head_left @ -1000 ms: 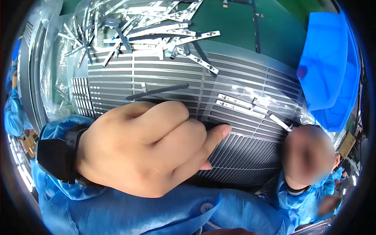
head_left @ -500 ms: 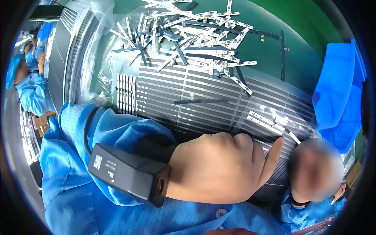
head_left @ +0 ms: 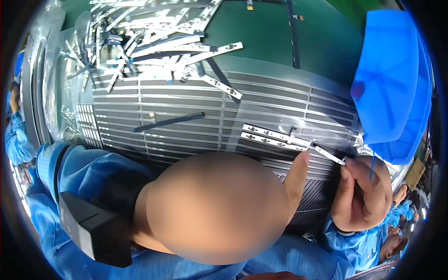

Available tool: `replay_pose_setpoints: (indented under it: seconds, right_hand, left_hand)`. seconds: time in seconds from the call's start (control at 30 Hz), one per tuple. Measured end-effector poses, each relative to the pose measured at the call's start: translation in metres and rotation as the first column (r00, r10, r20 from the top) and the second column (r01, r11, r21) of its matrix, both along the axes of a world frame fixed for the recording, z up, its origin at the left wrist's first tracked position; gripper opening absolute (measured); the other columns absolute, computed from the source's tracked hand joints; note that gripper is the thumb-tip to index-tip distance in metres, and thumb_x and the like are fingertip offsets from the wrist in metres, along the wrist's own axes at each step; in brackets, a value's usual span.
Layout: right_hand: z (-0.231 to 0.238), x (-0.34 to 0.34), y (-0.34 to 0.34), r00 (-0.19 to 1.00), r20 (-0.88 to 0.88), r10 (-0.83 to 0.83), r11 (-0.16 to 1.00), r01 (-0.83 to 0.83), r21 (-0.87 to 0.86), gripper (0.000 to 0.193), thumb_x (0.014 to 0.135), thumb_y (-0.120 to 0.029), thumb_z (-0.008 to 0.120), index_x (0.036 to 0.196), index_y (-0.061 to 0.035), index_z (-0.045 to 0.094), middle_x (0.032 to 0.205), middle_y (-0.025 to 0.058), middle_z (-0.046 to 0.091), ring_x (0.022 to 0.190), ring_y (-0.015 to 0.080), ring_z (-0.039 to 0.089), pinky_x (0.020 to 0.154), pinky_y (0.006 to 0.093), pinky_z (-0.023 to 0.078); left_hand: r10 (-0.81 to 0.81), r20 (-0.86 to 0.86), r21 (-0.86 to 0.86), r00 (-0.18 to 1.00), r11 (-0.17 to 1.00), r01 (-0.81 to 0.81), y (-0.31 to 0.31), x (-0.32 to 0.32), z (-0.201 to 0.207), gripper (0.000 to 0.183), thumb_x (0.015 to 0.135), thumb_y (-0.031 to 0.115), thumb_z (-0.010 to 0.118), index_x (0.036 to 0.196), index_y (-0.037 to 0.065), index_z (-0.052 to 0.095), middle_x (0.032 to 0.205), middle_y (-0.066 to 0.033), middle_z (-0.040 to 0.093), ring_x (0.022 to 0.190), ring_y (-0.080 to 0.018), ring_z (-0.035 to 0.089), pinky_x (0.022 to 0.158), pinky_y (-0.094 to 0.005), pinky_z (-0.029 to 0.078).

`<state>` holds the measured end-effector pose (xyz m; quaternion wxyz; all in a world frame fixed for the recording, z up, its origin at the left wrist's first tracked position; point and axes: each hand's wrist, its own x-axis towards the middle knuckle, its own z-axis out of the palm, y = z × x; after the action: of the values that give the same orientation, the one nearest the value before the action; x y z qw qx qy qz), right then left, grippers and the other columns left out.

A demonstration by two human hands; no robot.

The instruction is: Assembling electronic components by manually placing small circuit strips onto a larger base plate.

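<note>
My right hand (head_left: pixel 366 196), at the right, pinches the end of a short white strip (head_left: pixel 329 155) between thumb and fingertips. The strip's other end meets two parallel white strips with dark marks (head_left: pixel 266 130), lying on a striped black-and-silver sheet (head_left: pixel 275 100). My left hand (head_left: pixel 219 205) is low in the middle, mostly blurred out. One of its fingers stretches up, its tip at the lower end of those strips; its other fingers are hidden. Farther left, a thin dark strip (head_left: pixel 168 122) lies on the striped sheet under clear film.
A loose pile of white and dark strips (head_left: pixel 163 49) covers the far left of the green table (head_left: pixel 261 39). At the right stands a blue plastic bin (head_left: pixel 389 79). Clear plastic wrap (head_left: pixel 51 70) borders the left. Other people in blue work at both edges.
The view has shifted right, so the pile and sheet appear farther left. My right hand, covered by a blur before, now shows pinching the short strip. My left hand stays near the paired strips.
</note>
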<state>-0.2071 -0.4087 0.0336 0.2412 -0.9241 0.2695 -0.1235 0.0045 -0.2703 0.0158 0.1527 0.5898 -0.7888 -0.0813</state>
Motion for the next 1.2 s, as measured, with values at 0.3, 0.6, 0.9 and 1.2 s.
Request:
replay_pose_setpoints:
  seconds: [0.3, 0.6, 0.9, 1.2]
  right_hand:
    - [-0.005, -0.007, 0.001, 0.999, -0.032, -0.002, 0.999, 0.001, -0.043, 0.014, 0.085, 0.010, 0.067, 0.098, 0.0058, 0.069, 0.086, 0.0177, 0.067, 0.073, 0.0237, 0.063, 0.067, 0.0293, 0.049]
    - [-0.011, -0.010, -0.001, 1.000, -0.015, 0.005, 0.998, -0.006, -0.066, 0.015, 0.086, 0.009, 0.066, 0.100, 0.0064, 0.070, 0.086, 0.0184, 0.067, 0.074, 0.0248, 0.064, 0.069, 0.0303, 0.050]
    - [0.000, -0.011, -0.003, 0.999, -0.030, -0.030, 0.994, 0.027, -0.106, 0.015, 0.085, 0.009, 0.067, 0.099, 0.0068, 0.070, 0.086, 0.0188, 0.068, 0.074, 0.0250, 0.064, 0.070, 0.0304, 0.050]
    - [0.001, -0.018, -0.019, 0.996, 0.077, 0.054, 0.998, -0.051, -0.039, 0.020, 0.081, 0.013, 0.070, 0.099, 0.0062, 0.071, 0.087, 0.0175, 0.068, 0.073, 0.0235, 0.065, 0.068, 0.0290, 0.050]
  left_hand:
    - [0.019, 0.003, -0.086, 1.000, 0.996, -0.019, -0.003, -0.011, -0.015, 0.049, 0.075, 0.014, 0.059, 0.120, -0.002, 0.070, 0.058, 0.0041, 0.032, 0.051, -0.0087, 0.031, 0.036, -0.0207, 0.021]
    - [-0.005, 0.027, 0.039, 1.000, 0.999, 0.004, 0.000, -0.014, -0.014, 0.046, 0.081, 0.002, 0.064, 0.128, 0.003, 0.068, 0.061, -0.0003, 0.047, 0.053, -0.0121, 0.047, 0.039, -0.0242, 0.040]
    - [-0.183, 0.311, -0.130, 0.932, 0.964, 0.233, -0.012, -0.003, -0.010, 0.055, 0.079, 0.010, 0.061, 0.133, 0.007, 0.067, 0.060, 0.0036, 0.035, 0.051, -0.0079, 0.035, 0.034, -0.0211, 0.029]
    - [-0.029, 0.080, 0.045, 0.996, 0.999, 0.025, -0.021, -0.021, 0.014, 0.045, 0.084, 0.011, 0.066, 0.129, 0.003, 0.069, 0.056, 0.0063, 0.027, 0.043, -0.0048, 0.033, 0.032, -0.0212, 0.031]
